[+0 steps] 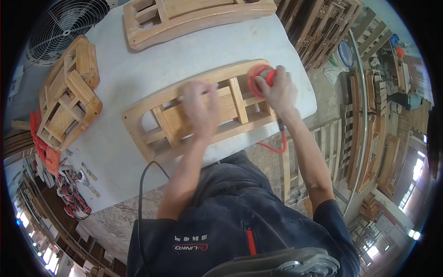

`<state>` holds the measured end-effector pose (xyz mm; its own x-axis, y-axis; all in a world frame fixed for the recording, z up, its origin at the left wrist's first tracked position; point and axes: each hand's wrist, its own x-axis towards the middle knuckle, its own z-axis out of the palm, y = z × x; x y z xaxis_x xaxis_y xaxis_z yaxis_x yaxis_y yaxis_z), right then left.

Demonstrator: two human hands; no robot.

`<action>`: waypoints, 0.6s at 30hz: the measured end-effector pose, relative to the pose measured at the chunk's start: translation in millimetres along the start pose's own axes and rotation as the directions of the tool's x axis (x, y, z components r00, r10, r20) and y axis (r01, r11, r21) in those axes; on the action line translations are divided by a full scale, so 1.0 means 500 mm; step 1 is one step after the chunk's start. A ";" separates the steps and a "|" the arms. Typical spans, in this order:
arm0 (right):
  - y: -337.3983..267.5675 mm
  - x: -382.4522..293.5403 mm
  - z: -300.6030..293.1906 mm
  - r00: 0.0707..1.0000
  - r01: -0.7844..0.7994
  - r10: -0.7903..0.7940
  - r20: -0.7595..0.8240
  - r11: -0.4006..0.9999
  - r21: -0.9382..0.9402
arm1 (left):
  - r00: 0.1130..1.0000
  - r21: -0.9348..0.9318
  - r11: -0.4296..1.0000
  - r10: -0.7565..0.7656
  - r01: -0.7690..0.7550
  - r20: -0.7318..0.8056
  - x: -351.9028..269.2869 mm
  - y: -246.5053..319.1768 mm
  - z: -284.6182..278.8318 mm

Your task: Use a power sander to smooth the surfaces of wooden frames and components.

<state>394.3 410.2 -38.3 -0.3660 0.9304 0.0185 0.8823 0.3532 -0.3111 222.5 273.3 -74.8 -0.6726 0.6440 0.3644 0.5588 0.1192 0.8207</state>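
A curved wooden furniture frame (207,104) with slats and a central panel lies flat before me on the pale-covered table. My right hand (278,86) grips a red round-pad orbital sander (259,80), which sits at the frame's far right corner; a red hose (284,143) trails from it over the table edge. Over the middle of the frame is my left hand (200,104), blurred; whether it touches the wood or holds something small and pale cannot be told.
Another wooden frame (204,19) lies at the table's far edge, and stacked frames (69,100) lie at left. Hand tools (90,180) and red power tools (74,200) are at lower left. A fan (67,33) stands beyond the left corner. Wooden pallets and panels stand on the right.
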 end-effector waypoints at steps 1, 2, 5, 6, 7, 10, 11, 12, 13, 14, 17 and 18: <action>-0.021 -0.008 0.023 0.998 0.065 -0.065 0.009 0.997 -0.029 | 0.998 0.139 0.990 -0.014 0.022 -0.061 0.035 -0.026 -0.022; -0.061 -0.017 0.026 0.989 0.128 -0.126 0.083 0.992 -0.016 | 0.993 0.183 0.983 0.015 0.006 -0.113 0.066 -0.064 -0.036; -0.148 -0.037 0.091 0.865 0.501 -0.498 -0.054 0.863 0.060 | 0.991 0.342 0.938 -0.004 0.049 -0.131 0.116 -0.152 -0.060; -0.179 -0.045 0.089 0.865 0.500 -0.502 0.021 0.864 0.056 | 0.999 0.435 0.899 -0.037 0.039 -0.012 0.120 -0.168 -0.070; -0.187 -0.042 0.094 0.867 0.497 -0.498 0.026 0.867 0.044 | 0.991 0.523 0.852 -0.083 0.017 0.102 0.118 -0.179 -0.079; -0.171 -0.029 0.091 0.869 0.493 -0.495 -0.014 0.868 -0.052 | 0.921 0.671 0.739 -0.215 -0.064 0.325 0.103 -0.182 -0.077; -0.148 -0.019 0.079 0.880 0.471 -0.475 -0.019 0.878 -0.087 | 0.927 0.641 0.761 -0.165 -0.098 0.338 0.103 -0.180 -0.075; -0.119 -0.008 0.069 0.883 0.467 -0.469 -0.006 0.880 -0.087 | 0.930 0.609 0.782 -0.111 -0.136 0.349 0.109 -0.171 -0.072; -0.089 0.003 0.062 0.916 0.401 -0.402 0.013 0.910 -0.104 | 0.932 0.579 0.797 -0.060 -0.171 0.358 0.112 -0.165 -0.074; -0.060 0.009 0.053 0.943 0.332 -0.331 0.030 0.935 -0.123 | 0.931 0.549 0.810 -0.009 -0.207 0.365 0.112 -0.160 -0.077; -0.001 0.023 0.009 0.967 0.250 -0.237 0.094 0.953 -0.172 | 0.927 0.573 0.796 -0.040 -0.196 0.373 0.115 -0.152 -0.080; 0.018 0.026 0.002 0.974 0.221 -0.208 0.087 0.958 -0.185 | 0.926 0.580 0.791 -0.045 -0.196 0.374 0.117 -0.151 -0.076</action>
<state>397.3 425.5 -41.7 -0.5656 0.8247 -0.0004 0.8189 0.5616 -0.1184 122.5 273.1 -98.6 -0.4664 0.8740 0.1362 0.8552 0.4061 0.3220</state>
